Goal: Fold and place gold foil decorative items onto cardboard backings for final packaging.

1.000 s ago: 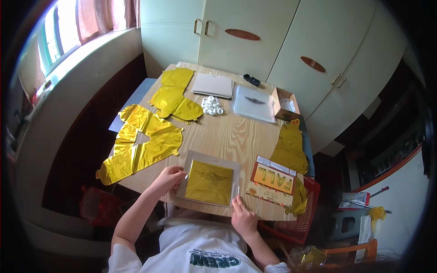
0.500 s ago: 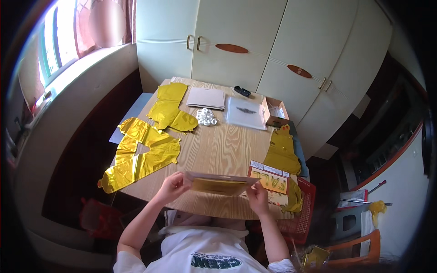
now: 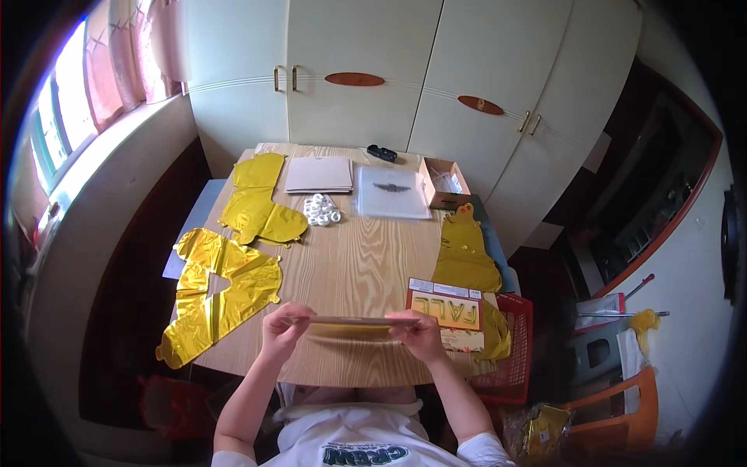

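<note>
My left hand pinches the left end of a flat card-like packet above the table's near edge, and my right hand grips its right end. The packet is seen almost edge-on, with gold showing on the side toward me; whether that gold is foil inside cannot be told. Just right of my right hand lies a printed card with gold balloon-style letters. Flat gold foil balloons lie on both sides: a shiny one nearest my left hand, another behind it, and one at the right.
On the wooden table stand white tape rolls, stacked cardboard sheets, clear plastic bags, a black object and an open box. A red basket sits at the right edge, near an orange chair.
Both hands have tipped the packet closer to edge-on, so less of its gold side shows. My head view has shifted, moving the whole scene leftward.
</note>
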`<state>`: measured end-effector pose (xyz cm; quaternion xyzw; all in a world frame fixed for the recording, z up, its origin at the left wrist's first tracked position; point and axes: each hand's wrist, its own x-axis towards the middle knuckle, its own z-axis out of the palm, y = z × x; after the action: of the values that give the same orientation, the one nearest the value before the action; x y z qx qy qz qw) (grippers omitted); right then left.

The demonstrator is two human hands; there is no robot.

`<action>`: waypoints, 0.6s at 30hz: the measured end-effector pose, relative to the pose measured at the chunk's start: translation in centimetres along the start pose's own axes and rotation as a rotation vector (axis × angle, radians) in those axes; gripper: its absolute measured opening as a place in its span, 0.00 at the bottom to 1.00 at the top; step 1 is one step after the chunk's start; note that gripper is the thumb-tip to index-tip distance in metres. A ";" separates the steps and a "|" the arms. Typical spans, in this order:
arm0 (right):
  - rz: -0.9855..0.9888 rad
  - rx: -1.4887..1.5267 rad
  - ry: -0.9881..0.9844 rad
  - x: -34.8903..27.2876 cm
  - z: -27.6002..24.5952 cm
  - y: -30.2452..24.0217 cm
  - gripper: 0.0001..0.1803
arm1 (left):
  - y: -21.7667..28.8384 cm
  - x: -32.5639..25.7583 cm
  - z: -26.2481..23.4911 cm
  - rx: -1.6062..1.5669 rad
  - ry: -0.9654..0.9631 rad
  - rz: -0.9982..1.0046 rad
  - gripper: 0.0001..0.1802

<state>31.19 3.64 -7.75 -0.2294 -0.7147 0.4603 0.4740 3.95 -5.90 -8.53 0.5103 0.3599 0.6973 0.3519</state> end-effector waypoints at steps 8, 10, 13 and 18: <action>0.124 -0.225 -0.104 1.3 -0.4 -2.7 0.06 | -0.7 -0.3 -0.8 0.021 -0.036 -0.083 0.04; 0.046 -0.162 -0.111 1.1 -1.2 -4.1 0.05 | 0.3 0.2 0.2 0.000 -0.132 -0.037 0.03; 0.162 -0.142 -0.040 -0.6 -2.1 -4.9 0.08 | 1.3 1.1 2.2 0.110 -0.237 0.105 0.02; -0.077 -0.457 0.235 -2.5 -3.3 -8.5 0.28 | 2.0 0.8 4.8 0.023 -0.185 0.172 0.11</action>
<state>36.15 -0.82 -1.07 -0.3551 -0.7483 0.2387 0.5069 8.17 -5.50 -5.36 0.6056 0.2887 0.6706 0.3166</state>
